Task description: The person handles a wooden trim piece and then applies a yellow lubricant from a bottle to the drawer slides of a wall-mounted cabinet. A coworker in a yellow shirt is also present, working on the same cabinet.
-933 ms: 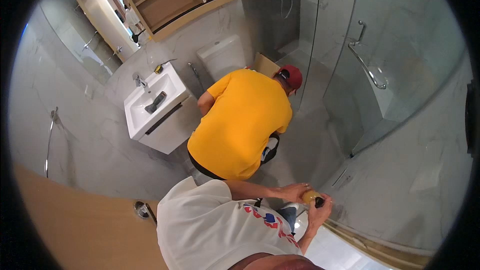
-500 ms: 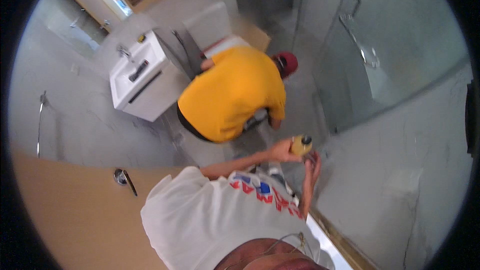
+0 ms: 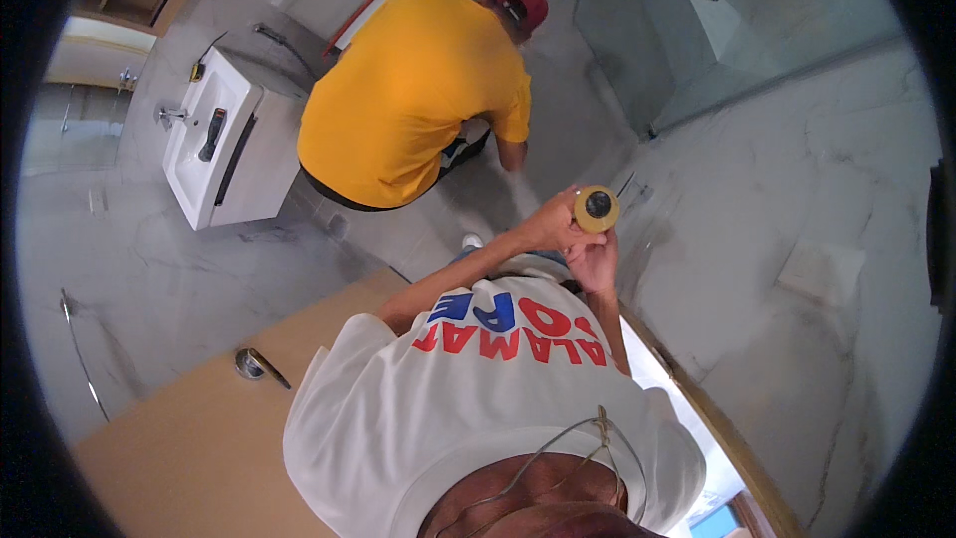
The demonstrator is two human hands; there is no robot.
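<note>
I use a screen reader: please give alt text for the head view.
Seen from above, both hands, left hand and right hand, hold up a yellow tape roll in a grey marble bathroom. Beyond, a person in a yellow shirt crouches beside a white sink.

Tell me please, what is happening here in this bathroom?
A person in a white printed T-shirt stands in the doorway and holds a round yellowish roll of tape up in front of the chest. The left hand grips it from the side and the right hand supports it from below. Ahead, a co-worker in a yellow shirt and red cap crouches over the grey tiled floor, between a white wall-mounted washbasin and a glass shower screen.
</note>
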